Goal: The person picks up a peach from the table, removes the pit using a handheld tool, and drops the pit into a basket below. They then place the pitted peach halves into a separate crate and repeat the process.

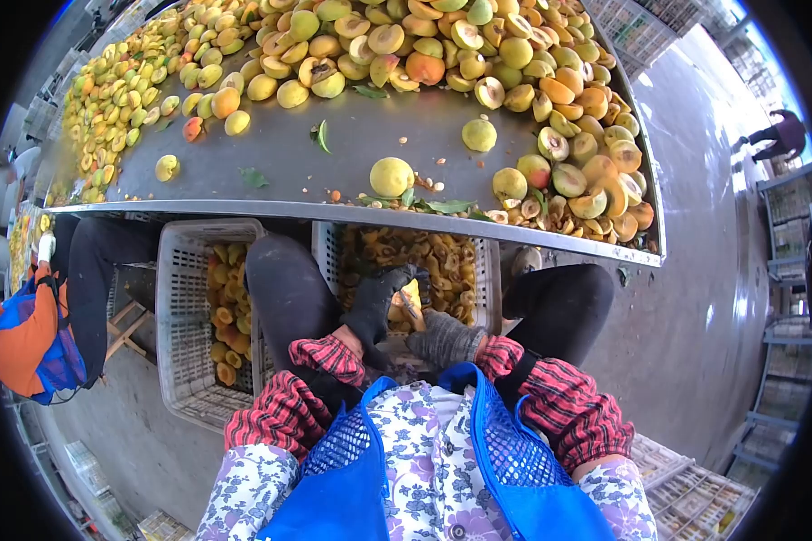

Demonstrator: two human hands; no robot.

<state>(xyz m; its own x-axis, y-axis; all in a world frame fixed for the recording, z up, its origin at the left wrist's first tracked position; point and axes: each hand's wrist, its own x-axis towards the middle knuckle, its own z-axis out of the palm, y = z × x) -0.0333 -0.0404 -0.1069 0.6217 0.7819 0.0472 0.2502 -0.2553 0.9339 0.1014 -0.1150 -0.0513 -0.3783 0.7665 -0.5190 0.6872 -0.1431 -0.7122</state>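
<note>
My left hand (374, 302), in a dark glove, is closed around a piece of yellow peach (410, 296) in front of my lap. Close beside it, my right hand (447, 341) in a grey knitted glove has its fingers closed against the fruit. A narrow brownish thing shows between the two hands; its kind is too small to tell. Both hands are over a white plastic crate (488, 288) between my knees, which holds many cut peach pieces (456, 270).
A metal table (289, 149) with a raised edge carries heaped whole and halved peaches (388, 41). Another white crate (179, 334) of peaches stands left of my left knee. A co-worker (36, 334) sits at far left; another person (780, 135) is at far right, near racks.
</note>
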